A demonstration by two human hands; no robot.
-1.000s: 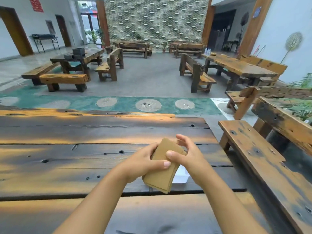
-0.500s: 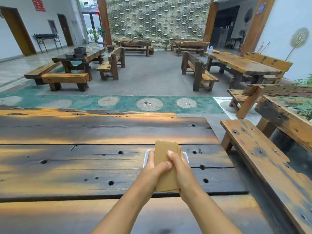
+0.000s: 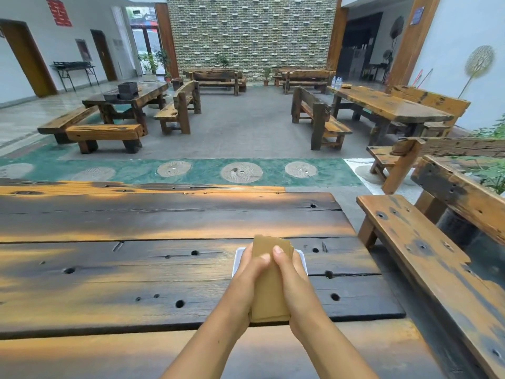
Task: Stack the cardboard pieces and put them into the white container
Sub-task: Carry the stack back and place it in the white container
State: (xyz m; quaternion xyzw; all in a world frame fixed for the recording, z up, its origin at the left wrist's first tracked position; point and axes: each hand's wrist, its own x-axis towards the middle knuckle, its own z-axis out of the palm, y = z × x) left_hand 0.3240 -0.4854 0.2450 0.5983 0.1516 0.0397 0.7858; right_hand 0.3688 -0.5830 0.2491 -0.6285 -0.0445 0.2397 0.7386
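A stack of brown cardboard pieces point(image 3: 269, 294) is pressed between both palms, its long side pointing away from me. My left hand point(image 3: 246, 280) grips the stack's left edge, thumb on top. My right hand point(image 3: 296, 283) grips the right edge, thumb also resting on the top piece. The white container point(image 3: 302, 258) lies on the wooden table directly under the hands and the stack; only its two far corners show, the rest is hidden.
The dark plank table point(image 3: 136, 269) has knot holes and gaps between boards; its right edge runs close to the hands. A wooden bench point(image 3: 426, 269) stands to the right of the table. More tables and benches fill the hall beyond.
The stack has turned from tilted to straight, lengthwise away from me. Both hands have closed tighter on its sides and sit over the white container, which now shows behind them.
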